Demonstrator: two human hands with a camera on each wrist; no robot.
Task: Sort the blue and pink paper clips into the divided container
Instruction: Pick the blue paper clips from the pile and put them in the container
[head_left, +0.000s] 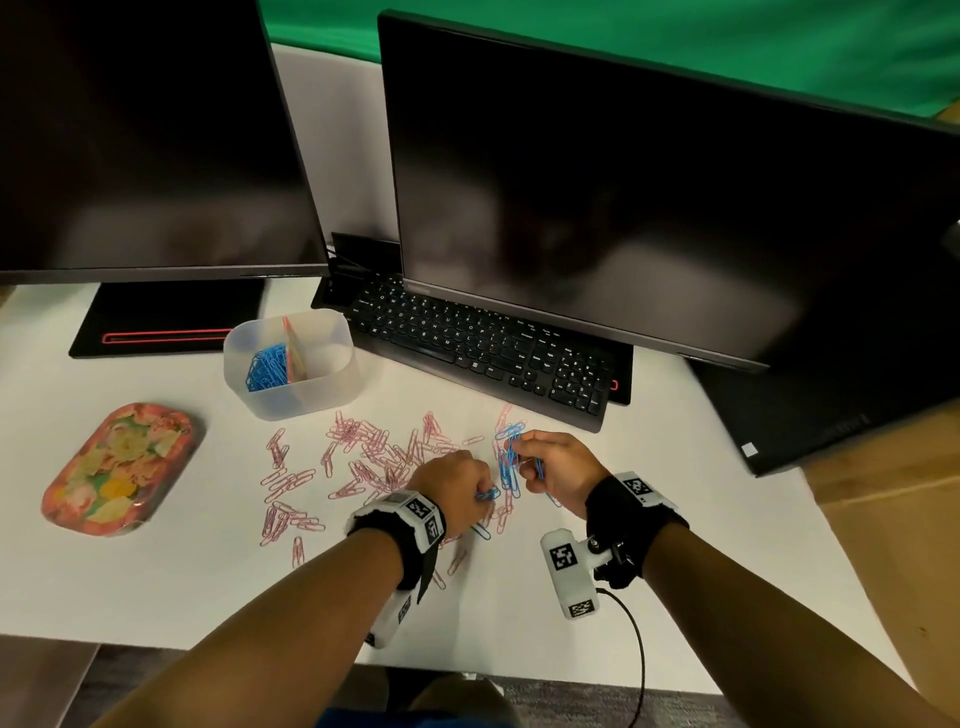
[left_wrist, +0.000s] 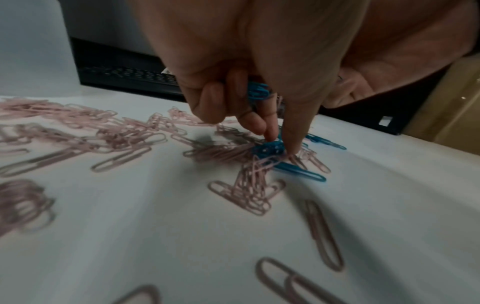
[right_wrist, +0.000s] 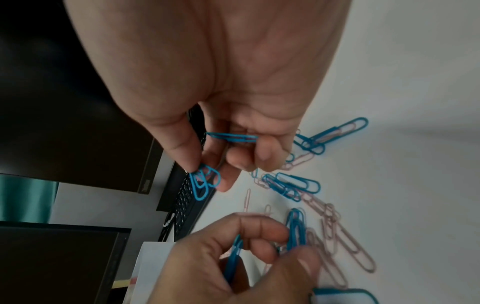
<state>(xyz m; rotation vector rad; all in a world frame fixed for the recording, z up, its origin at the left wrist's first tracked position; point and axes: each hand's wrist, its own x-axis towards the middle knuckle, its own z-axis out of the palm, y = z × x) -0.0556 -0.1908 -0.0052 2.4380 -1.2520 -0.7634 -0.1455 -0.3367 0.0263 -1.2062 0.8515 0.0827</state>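
Both my hands are down in the clip mess on the white desk (head_left: 156, 582). My left hand (head_left: 457, 483) has fingers curled, pinching a little clump of blue clips (left_wrist: 269, 148) right at the desk surface, with a few more blue ones tucked up in the palm. My right hand (head_left: 558, 470) is just beside it, thumb and forefinger nipping a couple of blue clips (right_wrist: 205, 181), another caught under the curled fingers. Loose pink clips (head_left: 363, 457) are spread mostly left of my hands. The divided container (head_left: 311, 384) sits well up and left, blue clips already in its left compartment.
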